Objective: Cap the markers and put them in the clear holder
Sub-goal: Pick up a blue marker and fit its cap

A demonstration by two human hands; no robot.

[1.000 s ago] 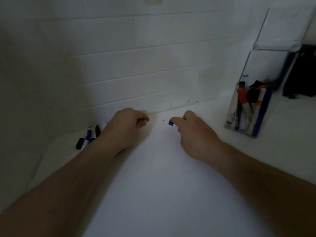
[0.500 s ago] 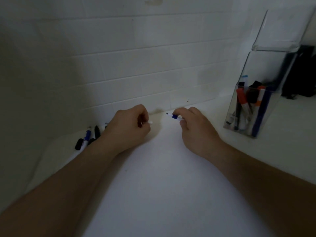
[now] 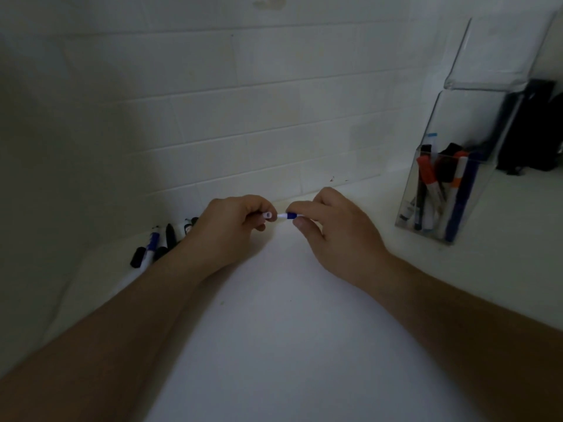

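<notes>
Both forearms reach in from the near edge over a white counter (image 3: 274,345). L hand (image 3: 227,229) is curled, fingers pinching a small white piece (image 3: 267,215) w/ an open round end facing right — cap or marker end, can't tell which. R hand (image 3: 332,229) is curled too, thumb and forefinger pinching a blue-and-white marker (image 3: 289,215) that points left toward the white piece. The two ends are just beside each other, a thin gap btwn them, not joined. Both hands are held btwn the near edge and the wall, close together.

Left of the L hand, partly hidden behind its wrist, loose markers and caps (image 3: 158,242) lie on the counter near the wall — a blue-and-white one, some black ones, a black cap apart at the near-left end.

Well right of the R hand stands the clear holder (image 3: 426,214), upright, w/ several markers (image 3: 438,190) inside leaning: red, orange, black, dark blue. Beyond the holder, a dark object (image 3: 533,132), blurred. Behind both hands, a white tiled wall (image 3: 243,102).
</notes>
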